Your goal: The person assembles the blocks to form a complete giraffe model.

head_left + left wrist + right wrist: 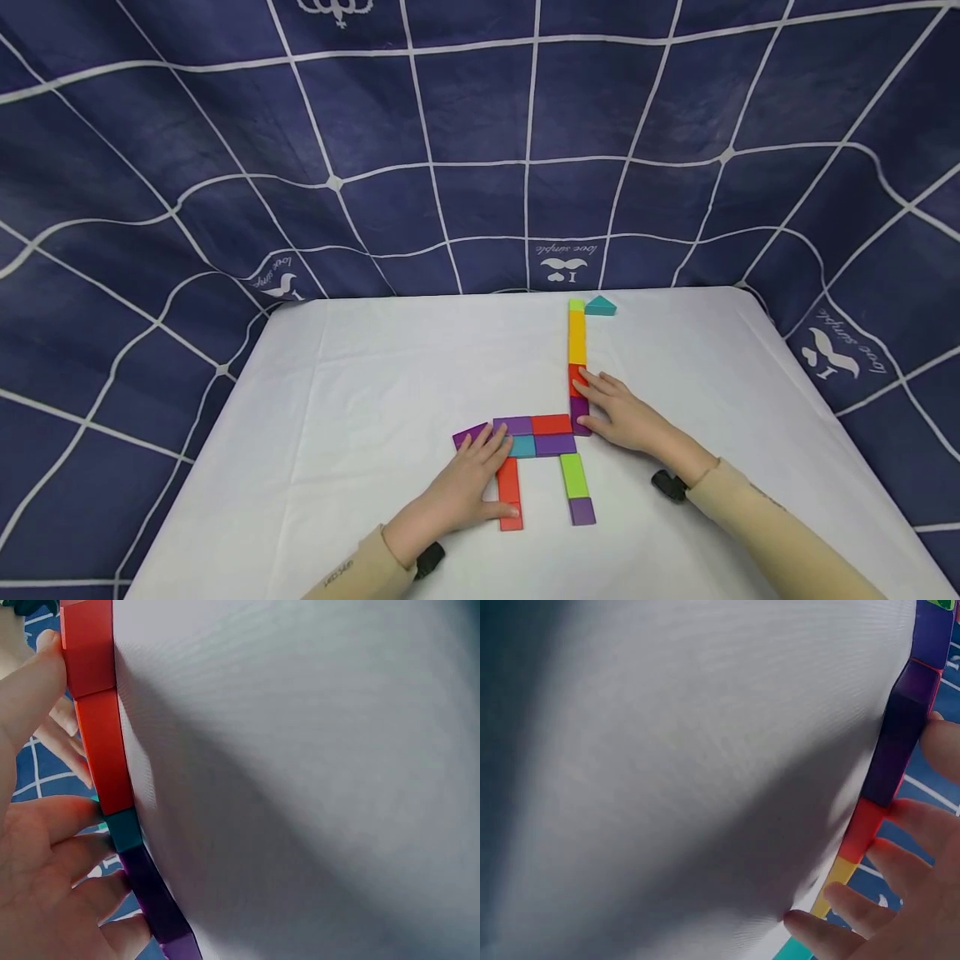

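Note:
Flat coloured blocks lie on a white cloth, joined into an animal-like figure with a tall neck. My left hand (pixel 461 492) spreads over its left end, thumb at the lower red block (pixel 512 523) and fingertips by the teal block (pixel 126 829) and a slanted purple block (pixel 468 432). Beside the neck is my right hand (pixel 626 417), its thumb by the neck's purple block (pixel 900 731) and fingers spread along the red block (pixel 864 829) above. A yellow block (pixel 577 337) and a small green block (pixel 576 305) continue the neck up to a teal triangle (pixel 601 306).
The other leg is a lime green block (pixel 574 477) above a purple block (pixel 582 512). White cloth covers the table (pixel 360 375) on both sides of the figure. A navy curtain (pixel 480 200) with white lines hangs behind and around the table.

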Demonstrator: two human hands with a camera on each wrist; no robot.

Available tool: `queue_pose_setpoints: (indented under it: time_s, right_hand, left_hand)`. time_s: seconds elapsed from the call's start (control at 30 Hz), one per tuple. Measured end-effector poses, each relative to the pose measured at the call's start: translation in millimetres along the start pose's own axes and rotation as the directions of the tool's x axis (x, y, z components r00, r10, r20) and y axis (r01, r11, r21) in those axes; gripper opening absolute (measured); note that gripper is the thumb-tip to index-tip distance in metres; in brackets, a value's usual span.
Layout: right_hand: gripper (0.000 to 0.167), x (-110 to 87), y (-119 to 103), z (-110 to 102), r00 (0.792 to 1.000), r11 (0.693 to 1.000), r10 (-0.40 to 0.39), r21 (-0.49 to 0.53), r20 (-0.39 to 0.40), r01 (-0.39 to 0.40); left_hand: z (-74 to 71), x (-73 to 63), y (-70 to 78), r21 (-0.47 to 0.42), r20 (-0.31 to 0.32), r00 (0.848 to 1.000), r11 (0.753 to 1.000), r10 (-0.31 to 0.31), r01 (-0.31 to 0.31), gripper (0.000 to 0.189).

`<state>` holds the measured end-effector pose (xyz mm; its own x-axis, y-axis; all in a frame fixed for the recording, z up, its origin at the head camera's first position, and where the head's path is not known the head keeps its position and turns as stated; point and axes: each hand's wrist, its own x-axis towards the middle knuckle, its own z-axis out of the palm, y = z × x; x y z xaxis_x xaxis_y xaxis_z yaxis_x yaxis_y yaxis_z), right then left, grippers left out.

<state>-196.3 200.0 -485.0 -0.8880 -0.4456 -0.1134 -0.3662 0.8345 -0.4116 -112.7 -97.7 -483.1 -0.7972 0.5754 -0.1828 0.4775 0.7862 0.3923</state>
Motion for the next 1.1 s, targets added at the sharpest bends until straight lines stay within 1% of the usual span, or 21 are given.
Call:
queue_pose_setpoints:
  time_s: [0.13,0.27,0.37,0.47,0.53,0.67,0.9,1.1]
  right_hand:
    - [0.066,-1.4,0,2,1.0,1.0,-0.005,0.002,-0.031,0.005]
    - [0.066,-5.8,-6,3,0.997,1.0,-0.026,-0.007,-0.076,0.026]
    - [0.065,-12.5,-16,5,0.994,0.998,-0.067,-0.009,-0.085,0.067]
    - [0.063,-22.0,-26,8,0.991,0.992,-0.122,0.012,-0.048,0.122]
    - [0.062,-28.4,-32,11,0.986,0.986,-0.169,0.013,-0.013,0.169]
    - [0.068,-36.9,-39,15,0.975,0.976,-0.218,-0.009,0.037,0.219]
    - [0.084,-40.9,-42,18,0.975,0.976,-0.207,-0.051,0.082,0.212]
    - [0.099,-45.8,-42,19,0.968,0.973,-0.219,-0.039,0.126,0.226]
  left_hand:
    - [0.7,0.3,-0.1,0.001,-0.001,1.0,1.0,0.001,-0.001,0.096]
    - [0.6,0.8,0.1,-0.003,0.002,1.0,1.0,0.001,-0.001,0.096]
    - [0.2,1.2,0.5,0.003,0.009,1.0,1.0,-0.001,0.001,0.096]
    - [-0.6,1.2,0.9,0.01,0.017,1.0,1.0,-0.003,0.003,0.095]
    - [-0.9,1.4,1.0,0.005,0.021,1.0,1.0,-0.007,0.007,0.094]
    - [-1.7,1.8,1.3,-0.002,0.015,1.0,1.0,-0.009,0.009,0.094]
    - [-2.3,2.0,1.2,0.002,0.013,1.0,1.0,-0.01,0.01,0.093]
    - [-0.4,1.0,0.6,0.003,0.008,1.0,1.0,-0.004,0.004,0.093]
